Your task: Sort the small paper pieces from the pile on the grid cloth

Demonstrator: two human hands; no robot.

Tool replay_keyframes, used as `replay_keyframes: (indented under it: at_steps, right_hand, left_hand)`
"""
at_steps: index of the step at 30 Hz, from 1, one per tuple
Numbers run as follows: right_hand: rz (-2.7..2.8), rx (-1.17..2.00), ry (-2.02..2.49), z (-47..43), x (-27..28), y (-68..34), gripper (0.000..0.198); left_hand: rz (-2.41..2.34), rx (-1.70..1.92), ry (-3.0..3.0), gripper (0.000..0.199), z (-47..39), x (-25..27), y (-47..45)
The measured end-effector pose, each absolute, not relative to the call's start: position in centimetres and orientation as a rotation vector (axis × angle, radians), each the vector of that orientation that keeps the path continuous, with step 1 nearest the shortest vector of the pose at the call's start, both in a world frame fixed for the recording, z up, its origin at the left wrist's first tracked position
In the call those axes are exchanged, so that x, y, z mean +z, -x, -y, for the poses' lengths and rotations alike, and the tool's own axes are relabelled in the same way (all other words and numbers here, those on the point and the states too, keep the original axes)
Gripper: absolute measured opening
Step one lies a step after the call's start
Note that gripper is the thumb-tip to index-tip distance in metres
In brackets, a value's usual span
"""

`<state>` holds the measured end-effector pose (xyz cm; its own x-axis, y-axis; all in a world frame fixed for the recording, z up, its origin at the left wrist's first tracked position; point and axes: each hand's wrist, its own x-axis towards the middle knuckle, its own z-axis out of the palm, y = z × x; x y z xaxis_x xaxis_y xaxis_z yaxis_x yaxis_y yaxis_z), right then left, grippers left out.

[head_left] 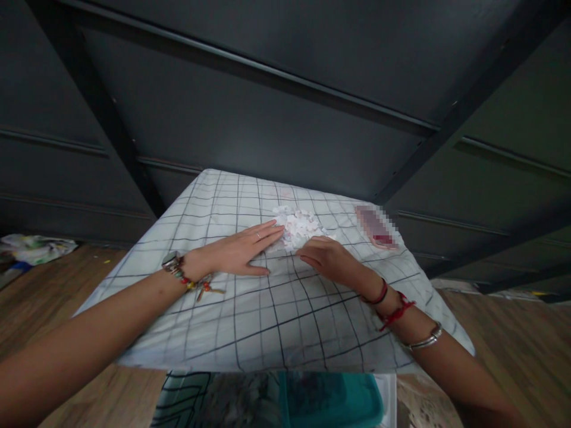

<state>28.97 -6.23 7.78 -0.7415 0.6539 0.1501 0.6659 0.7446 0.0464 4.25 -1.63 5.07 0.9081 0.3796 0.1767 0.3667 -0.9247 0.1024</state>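
A heap of small white scraps, like bits of paper, lies on a table covered with a white cloth with dark grid lines. My left hand rests palm down at the heap's left edge, its fingers stretched out and touching the scraps. At the near right side of the pile, my right hand is closed, with the fingers curled down and inward. Whatever its fingertips hold, if anything, is hidden beneath the hand.
A pinkish, pixelated flat object lies at the table's right. Dark grey panels stand right behind the table. Below the near edge are a teal container and a striped cloth. A crumpled bag lies on the floor at left.
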Motion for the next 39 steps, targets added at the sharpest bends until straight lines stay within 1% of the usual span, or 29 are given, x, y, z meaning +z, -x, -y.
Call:
replay_keyframes:
  at_steps: [4,9,13,16,23,26,30,32,35,39]
  right_hand:
    - [2.842,-0.133,1.021,5.7,7.8,-28.5,0.027]
    - [2.86,0.048,0.998,6.7,9.1,-29.8,0.023]
    - [2.768,-0.05,1.055,6.2,8.7,-29.1,0.025]
    - [2.834,-0.095,0.996,5.5,8.0,-28.1,0.025]
    - [2.921,0.063,0.957,7.8,9.2,-31.0,0.024]
    - [2.765,0.057,1.136,8.7,9.7,-32.5,0.021]
    - [2.576,-0.146,1.504,9.0,9.1,-33.7,0.019]
    - [2.568,-0.173,1.594,9.3,8.6,-33.8,0.02]
    - [2.576,-0.114,1.596,10.3,7.9,-33.0,0.02]
    - [2.619,-0.028,1.483,11.8,7.8,-30.8,0.019]
  left_hand:
    - [-0.608,0.305,-2.993,0.083,1.6,5.1,-4.2]
    - [-0.595,0.306,-2.985,0.083,1.5,5.0,-4.2]
    - [-0.601,0.3,-2.986,0.084,1.5,4.9,-4.2]
    - [-0.616,0.292,-2.992,0.084,1.5,4.9,-4.2]
    - [-0.597,0.291,-2.997,0.084,1.5,4.8,-4.2]
    - [-0.594,0.312,-2.998,0.083,1.4,4.7,-4.2]
    - [-0.589,0.322,-3.008,0.084,1.3,4.6,-4.2]
    - [-0.588,0.317,-3.011,0.084,1.4,4.6,-4.2]
    - [-0.602,0.317,-3.0,0.083,1.4,4.7,-4.3]
    - [-0.601,0.331,-2.982,0.082,1.4,4.8,-4.3]
